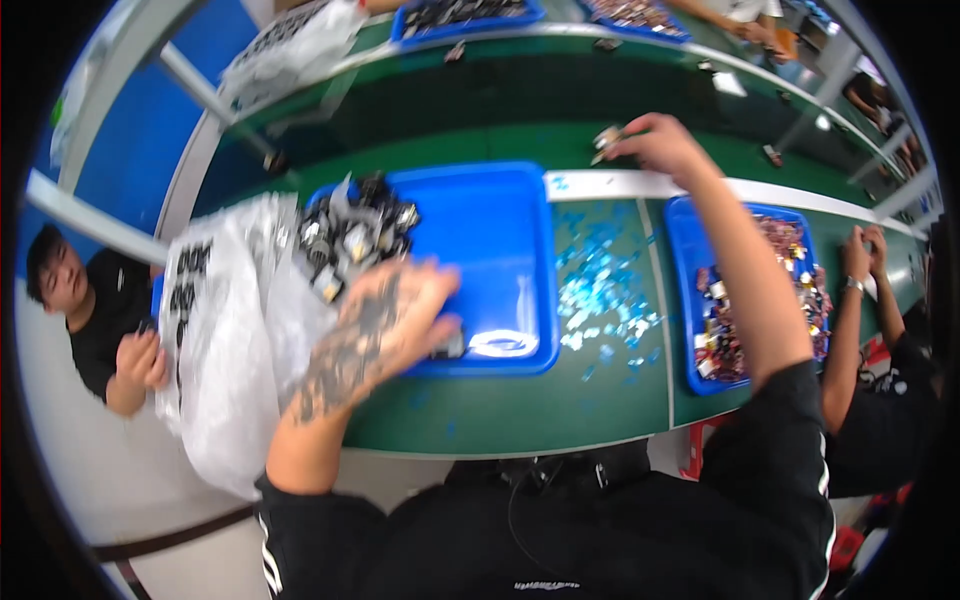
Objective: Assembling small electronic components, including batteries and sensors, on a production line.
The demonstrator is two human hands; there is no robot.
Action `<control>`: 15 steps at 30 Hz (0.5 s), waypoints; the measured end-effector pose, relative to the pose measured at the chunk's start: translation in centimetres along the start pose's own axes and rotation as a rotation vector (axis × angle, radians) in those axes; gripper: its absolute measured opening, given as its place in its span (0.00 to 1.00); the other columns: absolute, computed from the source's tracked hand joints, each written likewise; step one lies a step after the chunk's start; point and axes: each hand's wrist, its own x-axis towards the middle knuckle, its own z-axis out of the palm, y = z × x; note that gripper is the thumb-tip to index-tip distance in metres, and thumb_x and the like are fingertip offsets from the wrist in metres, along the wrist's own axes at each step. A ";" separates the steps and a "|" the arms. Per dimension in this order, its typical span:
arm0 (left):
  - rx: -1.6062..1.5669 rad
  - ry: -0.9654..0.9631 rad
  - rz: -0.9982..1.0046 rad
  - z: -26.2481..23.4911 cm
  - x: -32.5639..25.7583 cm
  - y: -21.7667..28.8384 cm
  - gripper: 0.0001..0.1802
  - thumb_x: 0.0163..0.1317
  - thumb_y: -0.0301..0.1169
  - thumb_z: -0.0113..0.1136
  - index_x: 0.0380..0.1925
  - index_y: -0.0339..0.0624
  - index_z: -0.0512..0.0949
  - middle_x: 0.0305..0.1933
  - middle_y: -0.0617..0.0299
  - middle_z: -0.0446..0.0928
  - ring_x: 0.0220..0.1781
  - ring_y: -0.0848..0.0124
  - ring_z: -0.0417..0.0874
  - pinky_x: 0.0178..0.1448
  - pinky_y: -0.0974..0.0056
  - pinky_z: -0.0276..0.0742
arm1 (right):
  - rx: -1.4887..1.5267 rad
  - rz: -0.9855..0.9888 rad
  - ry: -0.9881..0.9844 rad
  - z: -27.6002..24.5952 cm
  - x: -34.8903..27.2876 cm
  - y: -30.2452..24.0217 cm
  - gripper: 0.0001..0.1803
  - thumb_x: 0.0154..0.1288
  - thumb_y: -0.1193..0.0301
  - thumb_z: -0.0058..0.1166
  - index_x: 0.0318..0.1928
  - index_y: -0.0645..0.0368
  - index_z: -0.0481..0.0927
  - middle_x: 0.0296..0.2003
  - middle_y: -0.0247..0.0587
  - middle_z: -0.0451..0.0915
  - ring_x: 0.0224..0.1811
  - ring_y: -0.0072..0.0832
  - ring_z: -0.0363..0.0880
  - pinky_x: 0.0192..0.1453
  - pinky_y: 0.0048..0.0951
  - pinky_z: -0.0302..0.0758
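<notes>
My tattooed left hand (385, 310) is over the left blue tray (545, 270), somewhat blurred, its fingers stretched out and the thumb apart. A small dark part (450, 346) lies in the tray just beneath the thumb. Beside this hand, a pile of black and silver small parts (350, 240) fills the tray's left side. My right hand (660, 148) reaches over the white rail to the dark green belt (500, 140). Between its thumb and fingers is a small pale and gold part (606, 140), too blurred to name exactly.
A white plastic bag (235, 330) hangs over the tray's left side. Blue film bits (605, 295) litter the green table. A right-hand blue tray (685, 290) holds reddish and gold parts. Co-workers sit at left and right. Several small parts are spaced along the belt.
</notes>
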 end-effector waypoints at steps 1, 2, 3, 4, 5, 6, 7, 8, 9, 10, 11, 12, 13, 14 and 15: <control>0.003 -0.015 0.002 0.5 -2.0 -0.1 0.14 0.56 0.35 0.66 0.40 0.44 0.77 0.38 0.55 0.80 0.46 0.55 0.81 0.55 0.52 0.76 | -0.023 -0.033 0.014 1.6 1.7 0.5 0.21 0.48 0.74 0.71 0.44 0.60 0.77 0.29 0.36 0.78 0.27 0.23 0.73 0.28 0.26 0.68; -0.014 -0.034 0.017 1.3 -2.8 -0.4 0.13 0.56 0.35 0.66 0.40 0.45 0.77 0.38 0.55 0.80 0.46 0.55 0.81 0.57 0.51 0.75 | -0.055 -0.044 0.040 2.2 3.0 1.5 0.22 0.47 0.75 0.71 0.44 0.61 0.77 0.30 0.37 0.78 0.27 0.24 0.73 0.27 0.26 0.68; -0.046 -0.175 -0.073 0.5 -2.1 0.3 0.14 0.56 0.35 0.66 0.40 0.44 0.77 0.38 0.55 0.80 0.46 0.55 0.81 0.58 0.51 0.74 | -0.055 -0.058 0.064 2.3 3.5 1.7 0.22 0.48 0.75 0.71 0.44 0.62 0.77 0.30 0.38 0.78 0.28 0.25 0.75 0.29 0.27 0.70; -0.085 -0.322 -0.164 -0.1 -1.3 1.2 0.15 0.55 0.35 0.66 0.41 0.44 0.77 0.38 0.55 0.80 0.46 0.55 0.81 0.60 0.51 0.73 | -0.059 -0.061 0.087 2.2 3.8 2.6 0.21 0.49 0.75 0.70 0.44 0.63 0.77 0.30 0.39 0.78 0.28 0.26 0.76 0.31 0.27 0.71; -0.079 -0.366 -0.218 -0.1 -1.3 1.6 0.13 0.54 0.31 0.66 0.39 0.42 0.77 0.37 0.54 0.79 0.44 0.55 0.81 0.55 0.53 0.76 | -0.113 -0.139 0.092 2.2 4.1 2.7 0.20 0.50 0.74 0.70 0.43 0.63 0.78 0.32 0.41 0.80 0.32 0.27 0.79 0.36 0.29 0.74; -0.074 -0.366 -0.211 -0.4 -0.9 1.9 0.13 0.54 0.31 0.66 0.39 0.42 0.77 0.37 0.54 0.79 0.44 0.55 0.81 0.55 0.53 0.76 | -0.109 -0.139 0.099 1.8 4.1 3.2 0.20 0.50 0.74 0.70 0.43 0.63 0.78 0.32 0.41 0.80 0.32 0.27 0.79 0.36 0.29 0.74; -0.142 -0.362 -0.233 -1.0 -0.3 2.2 0.11 0.53 0.27 0.65 0.38 0.41 0.77 0.36 0.54 0.79 0.42 0.55 0.82 0.52 0.55 0.77 | -0.122 -0.125 0.141 1.1 4.1 3.8 0.18 0.52 0.72 0.69 0.43 0.63 0.78 0.32 0.41 0.81 0.34 0.27 0.80 0.39 0.29 0.75; -0.215 -0.360 -0.249 -1.3 0.7 2.1 0.10 0.53 0.24 0.64 0.36 0.39 0.78 0.36 0.54 0.78 0.41 0.55 0.82 0.48 0.56 0.78 | -0.137 -0.106 0.186 0.3 3.4 3.7 0.17 0.54 0.71 0.68 0.44 0.63 0.79 0.32 0.41 0.82 0.36 0.27 0.81 0.42 0.30 0.75; -0.329 -0.275 -0.237 -1.6 1.8 2.2 0.09 0.51 0.18 0.62 0.34 0.38 0.80 0.34 0.55 0.77 0.38 0.59 0.82 0.42 0.61 0.78 | -0.134 -0.101 0.196 -0.1 2.5 3.3 0.17 0.54 0.71 0.68 0.44 0.63 0.79 0.32 0.41 0.82 0.36 0.27 0.81 0.42 0.30 0.75; -0.452 -0.224 -0.214 -1.2 2.8 1.7 0.11 0.50 0.18 0.63 0.36 0.38 0.82 0.35 0.57 0.78 0.37 0.65 0.82 0.42 0.65 0.77 | -0.151 -0.197 0.264 -0.6 1.4 3.1 0.16 0.57 0.70 0.66 0.43 0.63 0.80 0.33 0.40 0.83 0.37 0.28 0.81 0.43 0.30 0.76; -0.587 -0.166 -0.192 -0.9 4.2 1.4 0.11 0.52 0.18 0.64 0.37 0.37 0.82 0.36 0.58 0.79 0.37 0.69 0.82 0.42 0.66 0.77 | -0.171 -0.289 0.327 -0.8 0.1 2.7 0.14 0.60 0.68 0.64 0.43 0.63 0.80 0.34 0.40 0.83 0.38 0.28 0.81 0.43 0.30 0.76; -0.720 -0.110 -0.184 -0.6 5.4 1.4 0.12 0.53 0.19 0.64 0.39 0.37 0.82 0.37 0.59 0.80 0.37 0.72 0.81 0.42 0.68 0.77 | -0.132 -0.440 0.224 -0.4 -1.9 1.5 0.13 0.64 0.65 0.60 0.40 0.64 0.82 0.36 0.40 0.84 0.39 0.27 0.81 0.44 0.31 0.76; -0.828 -0.129 -0.296 -0.1 6.6 1.6 0.10 0.57 0.20 0.64 0.40 0.35 0.82 0.38 0.61 0.82 0.37 0.77 0.80 0.42 0.70 0.77 | -0.123 -0.500 0.073 0.1 -4.4 0.1 0.13 0.67 0.65 0.57 0.40 0.64 0.82 0.38 0.40 0.83 0.38 0.25 0.81 0.43 0.31 0.77; -0.928 -0.063 -0.329 0.8 7.9 2.3 0.08 0.60 0.20 0.63 0.40 0.33 0.82 0.37 0.63 0.82 0.37 0.78 0.80 0.44 0.71 0.77 | -0.025 -0.607 -0.041 0.9 -7.3 -0.6 0.14 0.70 0.64 0.55 0.42 0.64 0.82 0.38 0.39 0.83 0.37 0.23 0.81 0.42 0.30 0.78; -0.938 0.002 -0.348 1.6 8.6 2.8 0.10 0.59 0.21 0.63 0.41 0.35 0.83 0.35 0.63 0.82 0.36 0.77 0.81 0.44 0.71 0.77 | 0.153 -0.434 -0.314 1.7 -10.2 -2.1 0.15 0.71 0.63 0.53 0.43 0.64 0.82 0.38 0.37 0.83 0.36 0.21 0.81 0.41 0.28 0.78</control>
